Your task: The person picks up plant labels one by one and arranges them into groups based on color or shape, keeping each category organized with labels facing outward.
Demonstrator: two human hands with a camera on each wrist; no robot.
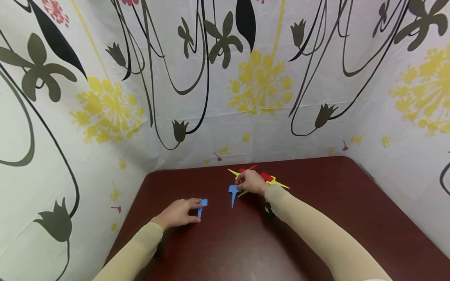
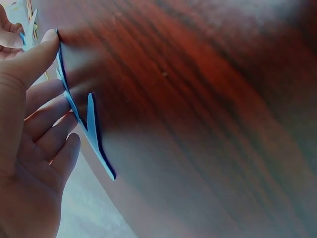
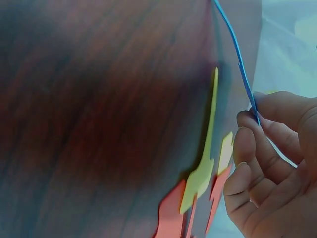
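Observation:
My right hand (image 1: 251,182) pinches a blue T-shaped plant label (image 1: 233,191) between thumb and fingers at one end of its wide head, and its stem points toward me. In the right wrist view the label (image 3: 241,67) appears edge-on, running up from the fingertips. Lower on the left, my left hand (image 1: 180,212) rests at another blue T-shaped label (image 1: 202,203). Extended fingers touch that label's head, and the thumb tip lies near the stem's point. Seen from the left wrist, this blue label (image 2: 88,131) lies low over the wood, beside the fingertips.
Yellow labels (image 1: 280,184) and red labels (image 1: 266,176) lie in a loose, overlapping pile around and behind my right hand. The dark reddish-brown table (image 1: 225,249) has rounded far corners. Flower-patterned cloth (image 1: 218,105) hangs behind it and on both sides.

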